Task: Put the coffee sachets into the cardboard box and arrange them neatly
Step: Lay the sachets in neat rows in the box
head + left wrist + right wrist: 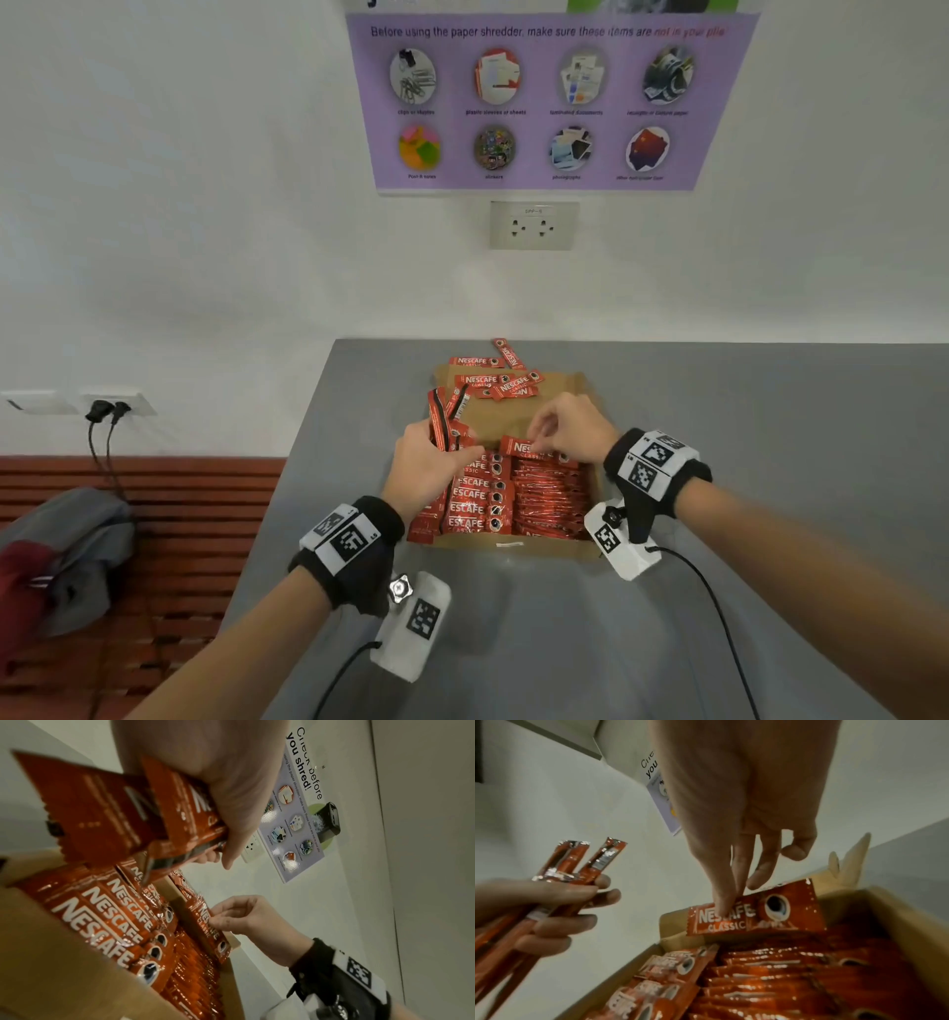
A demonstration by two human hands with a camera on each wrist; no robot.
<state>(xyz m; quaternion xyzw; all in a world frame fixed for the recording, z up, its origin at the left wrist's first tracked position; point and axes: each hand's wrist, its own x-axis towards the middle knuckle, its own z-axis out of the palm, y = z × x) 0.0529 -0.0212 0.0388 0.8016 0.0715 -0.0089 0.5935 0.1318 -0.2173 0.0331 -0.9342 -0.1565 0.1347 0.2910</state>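
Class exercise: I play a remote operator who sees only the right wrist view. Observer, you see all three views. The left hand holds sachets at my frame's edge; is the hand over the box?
Observer: The left hand grips its bundle of sachets above the cardboard box's left side, per the head view.
Operator: Are any sachets still outside the box?
Observer: Yes, loose sachets lie scattered at the box's far end, some on its flap, one on the grey table.
Operator: Which row gets the sachet under my right fingers?
Observer: The right hand pinches that single sachet at the far end of the right-hand row.
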